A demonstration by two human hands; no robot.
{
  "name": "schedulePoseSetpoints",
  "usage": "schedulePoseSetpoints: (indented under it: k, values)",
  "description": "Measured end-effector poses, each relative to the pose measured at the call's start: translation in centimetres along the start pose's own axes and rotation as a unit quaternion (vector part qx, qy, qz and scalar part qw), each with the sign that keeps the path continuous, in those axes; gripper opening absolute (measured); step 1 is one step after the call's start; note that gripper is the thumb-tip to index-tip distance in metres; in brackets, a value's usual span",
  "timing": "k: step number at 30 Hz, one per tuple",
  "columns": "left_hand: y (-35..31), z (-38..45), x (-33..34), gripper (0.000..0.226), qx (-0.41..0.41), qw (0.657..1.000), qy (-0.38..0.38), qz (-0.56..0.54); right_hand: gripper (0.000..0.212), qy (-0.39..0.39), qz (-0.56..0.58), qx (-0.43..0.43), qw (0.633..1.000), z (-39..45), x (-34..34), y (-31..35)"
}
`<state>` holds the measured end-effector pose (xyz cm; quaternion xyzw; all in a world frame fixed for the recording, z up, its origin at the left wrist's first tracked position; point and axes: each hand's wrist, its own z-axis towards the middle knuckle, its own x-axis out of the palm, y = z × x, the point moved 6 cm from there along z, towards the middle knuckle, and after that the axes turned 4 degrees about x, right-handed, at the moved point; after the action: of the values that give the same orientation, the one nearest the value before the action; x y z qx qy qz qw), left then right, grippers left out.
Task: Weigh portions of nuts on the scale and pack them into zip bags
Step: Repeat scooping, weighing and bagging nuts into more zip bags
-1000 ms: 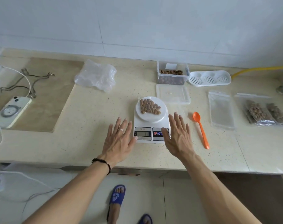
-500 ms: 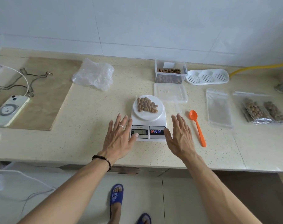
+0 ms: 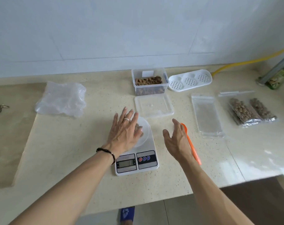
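A white digital scale (image 3: 138, 161) stands near the counter's front edge, with a pile of nuts (image 3: 140, 129) on its round platform. My left hand (image 3: 124, 132) is spread flat with straight fingers over the platform and hides most of the nuts. My right hand (image 3: 177, 140) hovers open just right of the scale, over the orange spoon (image 3: 193, 148). An empty zip bag (image 3: 207, 114) lies flat further right. Two filled zip bags (image 3: 250, 111) of nuts lie at the far right. A clear box of nuts (image 3: 149, 82) stands at the back.
The box's clear lid (image 3: 154, 105) lies behind the scale. A white perforated tray (image 3: 190, 80) sits at the back right, a crumpled plastic bag (image 3: 61, 99) at the left. A yellow hose (image 3: 251, 61) runs along the wall. The counter's edge drops off at the front right.
My left hand has moved from beside the scale up over its platform, covering the nuts. My right hand has shifted right, off the scale, over the spoon. The camera has moved closer.
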<state>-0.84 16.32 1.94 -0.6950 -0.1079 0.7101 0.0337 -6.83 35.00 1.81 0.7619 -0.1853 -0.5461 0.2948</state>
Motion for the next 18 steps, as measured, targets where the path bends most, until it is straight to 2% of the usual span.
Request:
schedulePoseSetpoints:
  k: [3, 5, 9, 14, 18]
  values:
    - [-0.4, 3.1, 0.9, 0.065, 0.02, 0.999, 0.035, 0.005, 0.059, -0.003, 0.029, 0.031, 0.999, 1.6, 0.4, 0.0]
    - [-0.7, 4.9, 1.7, 0.066, 0.033, 0.998, 0.058, 0.005, 0.061, -0.004, 0.089, 0.079, 0.993, 2.6, 0.7, -0.4]
    - [-1.4, 6.9, 2.6, 0.068, 0.057, 0.994, 0.089, -0.007, 0.063, -0.002, 0.238, 0.182, 0.954, 4.2, 0.8, -1.4]
    - [-1.8, 9.2, 0.0, 0.061, 0.048, 0.991, 0.052, -0.115, 0.049, 0.029, 0.304, 0.121, 0.945, 5.6, -1.1, 1.3]
    - [0.0, 10.5, -4.5, 0.034, -0.015, 0.951, -0.042, -0.305, 0.038, 0.015, 0.305, 0.057, 0.951, 6.4, -3.9, 4.9]
